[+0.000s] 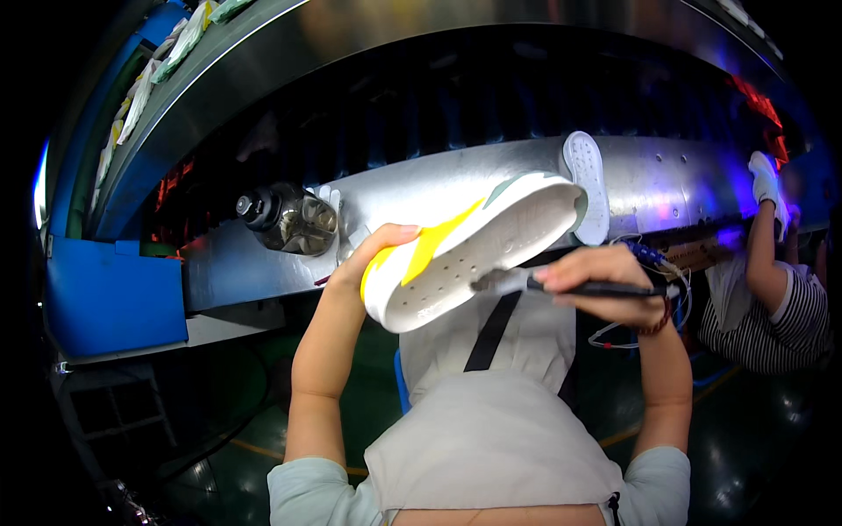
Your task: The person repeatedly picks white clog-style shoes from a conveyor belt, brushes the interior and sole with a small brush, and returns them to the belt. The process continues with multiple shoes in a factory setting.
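Observation:
A white shoe sole with raised sidewalls (526, 219), with yellow and grey-green patches on its outer side, is tilted in front of me. Its hollow inside, dotted with small holes, faces me. My left hand (381, 247) is closed on its yellow end, thumb along the upper edge. In my right hand (605, 276) is a brush (502, 280) with a dark handle, its bristles at the sole's inner surface near the lower rim. Whether the bristles touch it, I cannot tell. Another white sole (586, 180) lies on the metal bench just beyond the held one.
A dark-capped clear jar (303, 221) stands on the metal bench (395, 188) to the left. Beyond runs a curved conveyor edge (237, 66). At right sit cables (675, 272) and a co-worker's striped sleeve (798, 307). A blue box (114, 294) stands far left.

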A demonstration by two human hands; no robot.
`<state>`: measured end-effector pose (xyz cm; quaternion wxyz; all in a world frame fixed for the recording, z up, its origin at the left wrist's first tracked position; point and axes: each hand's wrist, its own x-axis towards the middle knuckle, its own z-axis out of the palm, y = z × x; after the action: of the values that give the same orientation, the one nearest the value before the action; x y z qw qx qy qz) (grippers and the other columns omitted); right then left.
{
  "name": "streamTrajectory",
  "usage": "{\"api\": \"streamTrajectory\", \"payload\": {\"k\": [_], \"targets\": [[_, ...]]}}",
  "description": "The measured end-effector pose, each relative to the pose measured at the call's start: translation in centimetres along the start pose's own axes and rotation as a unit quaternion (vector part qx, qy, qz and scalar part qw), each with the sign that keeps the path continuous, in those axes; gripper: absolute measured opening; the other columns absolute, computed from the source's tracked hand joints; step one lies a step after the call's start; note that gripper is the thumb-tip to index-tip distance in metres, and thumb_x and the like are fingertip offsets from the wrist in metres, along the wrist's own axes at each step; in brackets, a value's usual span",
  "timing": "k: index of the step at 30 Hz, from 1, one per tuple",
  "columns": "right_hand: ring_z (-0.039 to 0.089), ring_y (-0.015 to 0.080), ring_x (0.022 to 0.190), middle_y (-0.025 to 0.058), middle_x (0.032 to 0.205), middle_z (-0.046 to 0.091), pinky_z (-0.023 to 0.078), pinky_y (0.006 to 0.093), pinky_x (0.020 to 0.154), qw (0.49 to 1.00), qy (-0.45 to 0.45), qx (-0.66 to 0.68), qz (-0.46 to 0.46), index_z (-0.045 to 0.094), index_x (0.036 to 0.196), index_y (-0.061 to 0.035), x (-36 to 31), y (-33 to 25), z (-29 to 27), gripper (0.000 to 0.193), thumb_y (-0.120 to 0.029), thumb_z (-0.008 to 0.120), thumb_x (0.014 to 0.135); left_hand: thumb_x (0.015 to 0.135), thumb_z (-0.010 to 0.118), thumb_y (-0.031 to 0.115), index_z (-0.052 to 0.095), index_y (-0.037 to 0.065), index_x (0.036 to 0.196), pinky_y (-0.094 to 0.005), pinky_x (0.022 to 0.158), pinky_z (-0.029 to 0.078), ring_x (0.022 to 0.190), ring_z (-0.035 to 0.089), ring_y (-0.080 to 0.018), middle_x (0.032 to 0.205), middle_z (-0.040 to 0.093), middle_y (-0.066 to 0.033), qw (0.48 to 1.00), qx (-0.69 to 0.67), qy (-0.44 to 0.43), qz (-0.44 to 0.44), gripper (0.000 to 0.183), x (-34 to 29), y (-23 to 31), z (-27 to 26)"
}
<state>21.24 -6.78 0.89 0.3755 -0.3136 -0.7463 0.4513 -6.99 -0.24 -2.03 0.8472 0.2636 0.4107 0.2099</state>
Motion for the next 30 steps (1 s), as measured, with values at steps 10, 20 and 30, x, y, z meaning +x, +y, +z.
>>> {"api": "streamTrajectory", "payload": {"k": [10,20,30], "targets": [[0.056,0.0165,0.075,0.0103,0.079,0.06,0.043,0.0251,0.069,0.987,0.161,0.002,-0.017,0.061,0.08,-0.0001,2.4,0.1,1.7,0.018,0.0,0.063,0.062,0.079,0.026,0.056,0.029,0.008,0.124,-0.0477,0.089,0.033,0.107,0.039,-0.0362,0.123,0.034,-0.017,0.893,-0.273,-0.184,0.307,0.066,5.7,-1.8,2.6],[0.054,0.0217,0.067,0.0078,0.072,0.056,0.042,0.0282,0.06,0.95,0.091,-0.267,-0.131,0.055,0.075,-0.0041,3.4,0.7,4.7,0.019,-0.002,0.062,0.057,0.075,0.006,0.066,0.033,0.009,0.121,-0.0454,0.085,0.038,0.1,0.047,-0.0318,0.108,0.049,-0.0145,0.924,-0.274,-0.099,0.247,0.078,6.3,-2.8,3.8],[0.056,0.0194,0.072,0.0104,0.078,0.06,0.044,0.0279,0.067,0.984,0.168,-0.036,-0.042,0.059,0.078,-0.0011,3.8,0.2,3.0,0.016,0.0,0.063,0.062,0.073,0.013,0.068,0.035,0.008,0.119,-0.0455,0.078,0.044,0.092,0.051,-0.0332,0.104,0.049,-0.0155,0.913,-0.291,-0.138,0.252,0.078,4.5,-2.0,6.2]]}}
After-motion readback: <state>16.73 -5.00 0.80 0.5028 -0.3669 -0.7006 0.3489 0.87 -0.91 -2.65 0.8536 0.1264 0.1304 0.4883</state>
